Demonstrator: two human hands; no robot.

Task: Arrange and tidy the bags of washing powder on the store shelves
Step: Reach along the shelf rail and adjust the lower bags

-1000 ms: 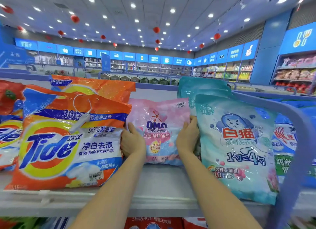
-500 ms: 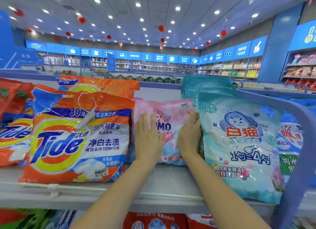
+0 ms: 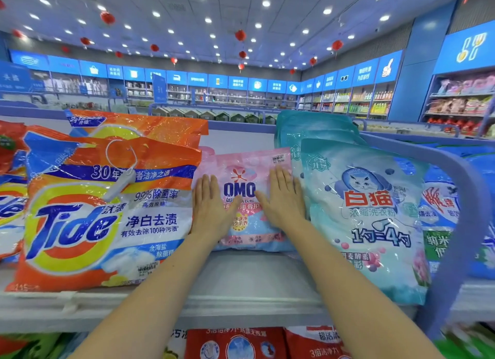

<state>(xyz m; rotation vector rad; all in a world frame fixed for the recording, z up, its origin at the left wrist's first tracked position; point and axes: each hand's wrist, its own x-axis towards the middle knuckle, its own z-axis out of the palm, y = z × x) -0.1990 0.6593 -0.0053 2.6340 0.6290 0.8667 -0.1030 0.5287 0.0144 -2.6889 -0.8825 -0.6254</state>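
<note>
Tide bag point(image 3: 107, 211), orange and the largest pack of washing powder on the grey shelf point(image 3: 254, 278), stands at the left, leaning back on a second orange bag point(image 3: 160, 125). Next in size, the teal cat-print bag point(image 3: 369, 219) stands at the right near the shelf's front edge, with more teal bags point(image 3: 308, 128) stacked behind it. A curved blue rail point(image 3: 466, 211) rises just to its right, with a blue-and-white bag point(image 3: 439, 206) behind the rail. Red bags point(image 3: 235, 342) show on the shelf below.

Between the two big bags and set further back, the smaller pink OMO bag point(image 3: 249, 187) stands upright, crowded on both sides. The left hand point(image 3: 211, 208) lies flat on its left half and the right hand point(image 3: 284, 200) on its right half. Their fingers are straight and together, pressing the bag's front and gripping nothing. A white security tag point(image 3: 120, 184) hangs on the Tide bag's front. A small price sticker point(image 3: 278, 159) sits at the OMO bag's top right corner.
</note>
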